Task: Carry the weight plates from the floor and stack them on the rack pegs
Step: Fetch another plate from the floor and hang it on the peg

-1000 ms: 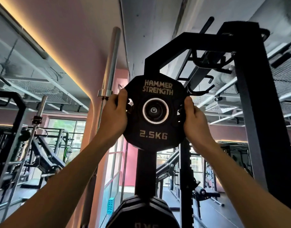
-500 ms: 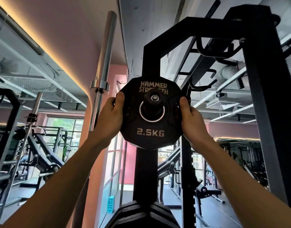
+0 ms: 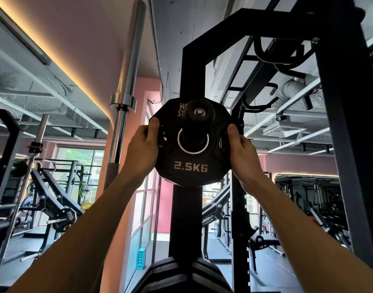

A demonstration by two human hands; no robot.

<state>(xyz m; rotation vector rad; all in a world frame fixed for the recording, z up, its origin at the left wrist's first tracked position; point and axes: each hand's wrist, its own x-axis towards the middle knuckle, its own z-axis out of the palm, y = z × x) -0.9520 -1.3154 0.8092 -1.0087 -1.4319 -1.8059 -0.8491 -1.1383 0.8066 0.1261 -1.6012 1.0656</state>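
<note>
Both hands — left hand (image 3: 142, 152), right hand (image 3: 242, 153) — grip plate (image 3: 190, 168); peg (image 3: 199, 112) through hole.

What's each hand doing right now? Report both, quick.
Left hand: closed, gripping the left edge of the 2.5 kg plate, which sits on the rack peg.
Right hand: closed, gripping the plate's right edge.

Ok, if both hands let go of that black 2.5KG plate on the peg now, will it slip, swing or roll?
The black twelve-sided 2.5KG plate probably stays: the black rack peg already passes through its steel-ringed hole. It looks rigid and light. Expect slight rocking, since the hole looks wider than the peg. The left hand and right hand grip opposite edges.
</note>
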